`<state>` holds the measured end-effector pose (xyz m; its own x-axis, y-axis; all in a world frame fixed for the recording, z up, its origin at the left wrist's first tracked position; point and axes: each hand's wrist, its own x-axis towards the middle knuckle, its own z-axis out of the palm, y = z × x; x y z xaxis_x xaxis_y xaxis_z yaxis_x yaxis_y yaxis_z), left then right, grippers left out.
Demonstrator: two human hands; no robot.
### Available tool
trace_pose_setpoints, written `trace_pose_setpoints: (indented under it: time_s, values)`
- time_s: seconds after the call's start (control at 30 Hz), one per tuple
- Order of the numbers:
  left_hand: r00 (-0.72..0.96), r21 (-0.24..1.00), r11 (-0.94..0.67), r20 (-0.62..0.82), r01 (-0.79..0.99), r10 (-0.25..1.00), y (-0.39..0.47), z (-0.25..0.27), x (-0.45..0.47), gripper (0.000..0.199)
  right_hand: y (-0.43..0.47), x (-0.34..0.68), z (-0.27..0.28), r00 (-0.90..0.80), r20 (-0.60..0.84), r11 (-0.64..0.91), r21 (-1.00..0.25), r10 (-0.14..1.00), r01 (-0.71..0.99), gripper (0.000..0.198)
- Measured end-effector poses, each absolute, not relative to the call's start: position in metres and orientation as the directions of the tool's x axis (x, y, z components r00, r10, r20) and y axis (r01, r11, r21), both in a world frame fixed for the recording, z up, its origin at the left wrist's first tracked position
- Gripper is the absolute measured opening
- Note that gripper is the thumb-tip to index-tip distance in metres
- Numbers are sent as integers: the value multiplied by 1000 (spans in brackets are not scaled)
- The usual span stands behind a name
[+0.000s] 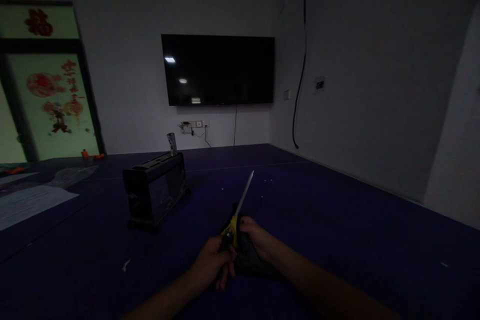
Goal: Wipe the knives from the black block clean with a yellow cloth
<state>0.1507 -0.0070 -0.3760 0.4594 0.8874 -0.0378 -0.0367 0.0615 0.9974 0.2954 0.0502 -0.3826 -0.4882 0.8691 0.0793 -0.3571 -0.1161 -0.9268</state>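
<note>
In the dim head view, my left hand (213, 262) is closed around a dark handle (227, 241) with a shiny metal part near its top. Close beside it, my right hand (257, 235) grips the side of a yellow-and-black thing (235, 225). A long, thin, pale rod (245, 192) slants up and away from its yellow part and narrows at the tip. Below my right hand a dark grey body (249, 260) rests low over the purple surface (322, 230). Darkness and my fingers hide what kind of thing it is.
A black box-shaped frame with clear sides (165, 190) stands to the left, with a small patterned upright piece (171, 143) on top. White papers (33, 202) and clear plastic sheeting (73, 176) lie far left. White scraps (125, 265) dot the surface. A black cable (300, 85) hangs along the right wall.
</note>
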Motion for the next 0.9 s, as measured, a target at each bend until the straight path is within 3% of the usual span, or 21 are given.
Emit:
trace_pose_setpoints:
  time_s: [0.9]
  values:
    - [485, 997, 70, -83, 44, 871, -4, -382, 151, 18, 58, 322, -364, -321, 171, -2, -881, 932, -474, 14]
